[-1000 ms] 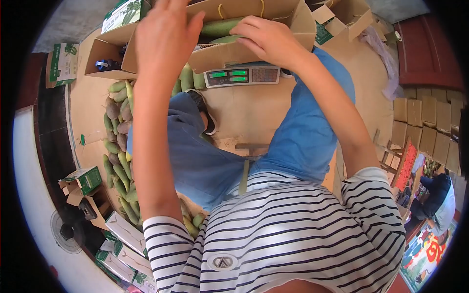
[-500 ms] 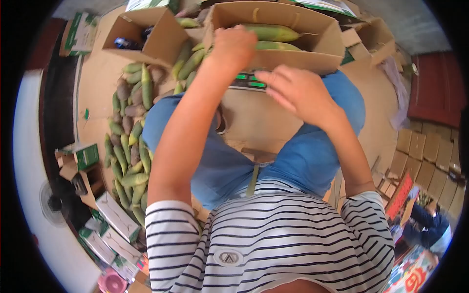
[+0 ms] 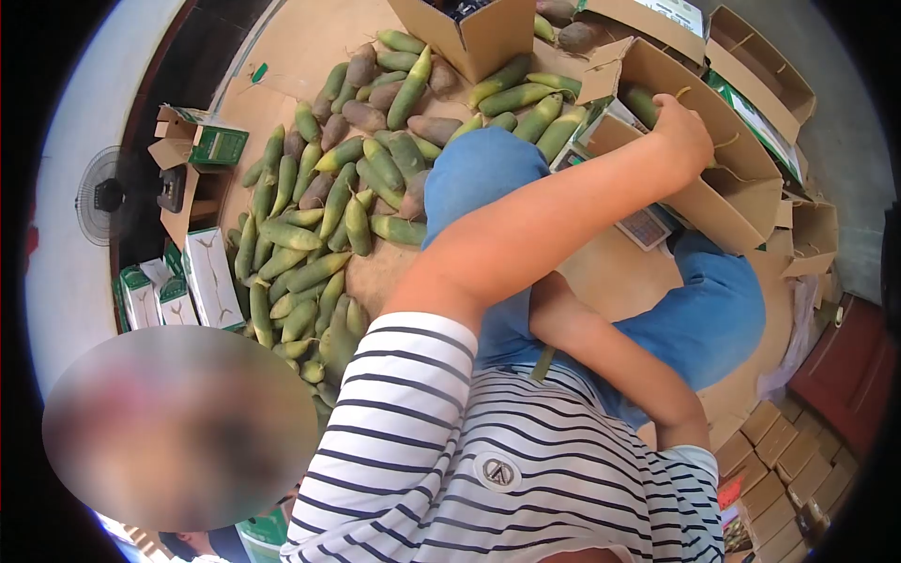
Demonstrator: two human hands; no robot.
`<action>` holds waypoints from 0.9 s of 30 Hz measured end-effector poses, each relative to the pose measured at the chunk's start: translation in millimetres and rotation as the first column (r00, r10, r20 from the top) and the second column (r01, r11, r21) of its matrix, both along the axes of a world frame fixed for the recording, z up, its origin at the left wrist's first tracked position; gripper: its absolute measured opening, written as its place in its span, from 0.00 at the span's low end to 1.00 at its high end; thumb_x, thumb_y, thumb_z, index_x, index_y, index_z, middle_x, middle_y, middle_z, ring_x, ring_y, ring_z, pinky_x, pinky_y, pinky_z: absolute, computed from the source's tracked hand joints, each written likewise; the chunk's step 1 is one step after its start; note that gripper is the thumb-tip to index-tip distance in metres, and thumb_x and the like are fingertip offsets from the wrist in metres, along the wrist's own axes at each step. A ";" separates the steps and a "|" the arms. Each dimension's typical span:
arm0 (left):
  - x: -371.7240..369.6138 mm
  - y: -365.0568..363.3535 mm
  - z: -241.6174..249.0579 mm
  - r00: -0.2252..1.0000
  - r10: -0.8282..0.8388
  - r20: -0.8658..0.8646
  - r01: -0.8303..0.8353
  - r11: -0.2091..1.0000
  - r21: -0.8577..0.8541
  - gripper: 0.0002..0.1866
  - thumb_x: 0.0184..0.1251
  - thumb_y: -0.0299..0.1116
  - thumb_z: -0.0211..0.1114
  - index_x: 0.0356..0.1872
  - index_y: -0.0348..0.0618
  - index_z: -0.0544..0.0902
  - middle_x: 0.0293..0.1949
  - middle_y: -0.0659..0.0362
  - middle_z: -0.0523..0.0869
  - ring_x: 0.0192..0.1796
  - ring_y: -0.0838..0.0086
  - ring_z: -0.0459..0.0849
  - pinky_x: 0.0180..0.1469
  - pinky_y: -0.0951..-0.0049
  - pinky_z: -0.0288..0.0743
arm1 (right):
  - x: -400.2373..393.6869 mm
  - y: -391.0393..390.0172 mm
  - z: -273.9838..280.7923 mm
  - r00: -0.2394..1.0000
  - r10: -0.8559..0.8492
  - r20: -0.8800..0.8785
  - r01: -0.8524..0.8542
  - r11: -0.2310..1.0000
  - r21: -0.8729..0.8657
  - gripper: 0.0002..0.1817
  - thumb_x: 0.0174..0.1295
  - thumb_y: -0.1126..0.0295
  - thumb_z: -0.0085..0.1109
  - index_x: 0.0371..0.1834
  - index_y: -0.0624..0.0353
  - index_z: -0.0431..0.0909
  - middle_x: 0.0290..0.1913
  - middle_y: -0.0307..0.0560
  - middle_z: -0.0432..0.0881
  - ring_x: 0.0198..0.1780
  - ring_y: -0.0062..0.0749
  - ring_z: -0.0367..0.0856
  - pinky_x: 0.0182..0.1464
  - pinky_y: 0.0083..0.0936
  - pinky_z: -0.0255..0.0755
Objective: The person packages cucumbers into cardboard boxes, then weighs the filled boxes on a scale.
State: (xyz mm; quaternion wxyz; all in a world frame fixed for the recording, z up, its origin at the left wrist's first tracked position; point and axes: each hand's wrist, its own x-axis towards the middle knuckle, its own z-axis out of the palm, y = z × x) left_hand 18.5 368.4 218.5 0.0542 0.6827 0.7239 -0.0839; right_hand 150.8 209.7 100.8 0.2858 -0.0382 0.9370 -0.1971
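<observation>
My left hand (image 3: 683, 133) reaches over the near wall of a long cardboard box (image 3: 699, 199). Its fingers curl down inside, and what they grip is hidden. Beside them in the box shows part of a green radish (image 3: 640, 105). A digital scale (image 3: 646, 225) with a keypad is partly visible beneath the box. My right hand (image 3: 556, 298) passes under my left forearm, by my left knee, and its fingers are out of sight. Many green radishes (image 3: 291, 235) and some brownish root vegetables (image 3: 364, 116) lie in a pile on the floor to my left.
Another open carton (image 3: 479, 42) stands beyond the pile. More cartons (image 3: 817, 239) are at the right. White and green boxes (image 3: 214, 279) and a fan (image 3: 108, 195) stand at the left. A blurred patch covers the lower left, with part of another person below it.
The view has turned left, so the box now appears farther right. My right hand has left the area above the scale and swung left beneath my left forearm. My left hand stays at the box.
</observation>
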 end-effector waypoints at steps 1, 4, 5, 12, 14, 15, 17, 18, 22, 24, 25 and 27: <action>-1.5 -3.5 3.2 1.000 0.012 0.003 -0.012 1.000 0.005 0.19 0.59 0.36 0.63 0.52 0.43 0.80 0.52 0.51 0.80 0.52 0.58 0.81 0.54 0.45 0.67 | -4.1 6.6 28.5 0.996 0.094 -0.011 -0.094 0.996 -0.008 0.19 0.48 0.71 0.58 0.46 0.60 0.80 0.43 0.49 0.82 0.42 0.39 0.82 0.42 0.37 0.75; -8.3 -5.4 3.8 0.998 0.057 -0.023 -0.056 0.997 0.049 0.19 0.59 0.36 0.63 0.51 0.43 0.81 0.51 0.51 0.81 0.53 0.58 0.81 0.53 0.46 0.68 | -11.5 40.0 134.4 0.904 0.024 -0.426 -0.204 0.901 -0.383 0.18 0.47 0.72 0.60 0.45 0.54 0.80 0.36 0.47 0.81 0.32 0.38 0.81 0.35 0.33 0.74; -9.7 -6.2 4.7 0.998 0.060 -0.019 -0.059 0.997 0.050 0.18 0.59 0.36 0.63 0.50 0.44 0.81 0.51 0.51 0.81 0.53 0.59 0.81 0.52 0.47 0.69 | -14.6 41.5 153.9 0.857 -0.032 -0.515 -0.245 0.853 -0.461 0.16 0.48 0.72 0.61 0.43 0.53 0.80 0.34 0.46 0.80 0.30 0.36 0.79 0.33 0.30 0.73; -5.4 -10.6 5.2 0.999 0.001 0.052 -0.007 0.993 0.115 0.14 0.59 0.35 0.62 0.45 0.46 0.82 0.45 0.54 0.83 0.48 0.63 0.84 0.43 0.58 0.76 | -12.6 14.2 230.3 0.496 -0.431 -0.754 -0.474 0.593 -0.651 0.11 0.50 0.67 0.53 0.36 0.56 0.80 0.25 0.38 0.66 0.23 0.27 0.68 0.23 0.25 0.63; -2.5 6.4 -7.0 0.985 0.124 0.121 -0.134 0.988 0.073 0.14 0.64 0.37 0.58 0.48 0.54 0.84 0.51 0.57 0.84 0.53 0.62 0.82 0.46 0.45 0.73 | -11.2 7.2 234.9 0.447 -0.509 -0.736 -0.526 0.516 -0.676 0.13 0.48 0.65 0.50 0.34 0.54 0.81 0.27 0.38 0.68 0.23 0.26 0.68 0.22 0.23 0.61; -3.3 2.7 -7.7 0.986 0.127 0.109 -0.137 0.987 0.088 0.13 0.64 0.37 0.58 0.48 0.52 0.84 0.50 0.57 0.84 0.53 0.63 0.83 0.46 0.47 0.74 | -12.5 4.3 237.0 0.435 -0.524 -0.732 -0.544 0.495 -0.678 0.12 0.49 0.66 0.51 0.35 0.54 0.81 0.27 0.39 0.69 0.23 0.26 0.69 0.22 0.23 0.62; -2.5 2.9 -6.0 0.988 0.120 0.093 -0.132 0.983 0.125 0.14 0.64 0.37 0.57 0.47 0.49 0.84 0.48 0.56 0.85 0.52 0.65 0.83 0.47 0.51 0.75 | -9.6 9.2 237.8 0.448 -0.535 -0.716 -0.551 0.466 -0.692 0.12 0.50 0.67 0.53 0.36 0.55 0.81 0.28 0.41 0.71 0.23 0.27 0.70 0.23 0.23 0.63; -2.5 2.9 -1.1 0.988 0.095 0.121 -0.108 0.989 0.103 0.14 0.64 0.37 0.57 0.47 0.49 0.84 0.48 0.56 0.85 0.53 0.65 0.83 0.46 0.50 0.75 | -7.5 14.4 237.2 0.457 -0.532 -0.712 -0.550 0.461 -0.697 0.11 0.50 0.68 0.53 0.36 0.55 0.81 0.28 0.41 0.72 0.24 0.27 0.71 0.23 0.23 0.64; 29.0 16.5 -4.7 0.942 0.243 -0.230 -0.235 0.970 0.062 0.13 0.63 0.35 0.57 0.46 0.48 0.85 0.46 0.55 0.86 0.51 0.66 0.84 0.45 0.53 0.76 | 7.4 43.0 235.6 0.506 -0.499 -0.703 -0.533 0.461 -0.710 0.11 0.52 0.71 0.56 0.39 0.56 0.81 0.30 0.45 0.77 0.24 0.28 0.75 0.24 0.22 0.67; 32.0 13.6 -7.6 0.936 0.266 -0.230 -0.249 0.963 0.099 0.12 0.62 0.34 0.57 0.43 0.49 0.86 0.44 0.55 0.86 0.48 0.66 0.85 0.43 0.55 0.78 | 15.8 59.5 234.5 0.538 -0.483 -0.691 -0.497 0.481 -0.722 0.10 0.53 0.73 0.57 0.40 0.56 0.81 0.30 0.47 0.79 0.25 0.29 0.77 0.25 0.22 0.68; 14.1 3.4 -2.1 0.982 0.185 -0.029 -0.180 0.975 0.128 0.11 0.62 0.34 0.57 0.41 0.49 0.86 0.42 0.55 0.87 0.47 0.65 0.86 0.42 0.57 0.78 | 20.9 67.1 232.0 0.547 -0.485 -0.682 -0.455 0.511 -0.729 0.10 0.54 0.73 0.58 0.40 0.57 0.81 0.31 0.47 0.80 0.25 0.29 0.78 0.25 0.22 0.69; -3.3 -8.9 4.4 0.987 0.028 0.157 -0.064 0.971 0.230 0.10 0.61 0.34 0.58 0.36 0.49 0.87 0.38 0.55 0.87 0.42 0.65 0.87 0.40 0.61 0.80 | 37.7 82.7 224.2 0.556 -0.528 -0.641 -0.288 0.601 -0.745 0.11 0.55 0.75 0.60 0.42 0.57 0.81 0.31 0.49 0.82 0.25 0.29 0.79 0.26 0.22 0.70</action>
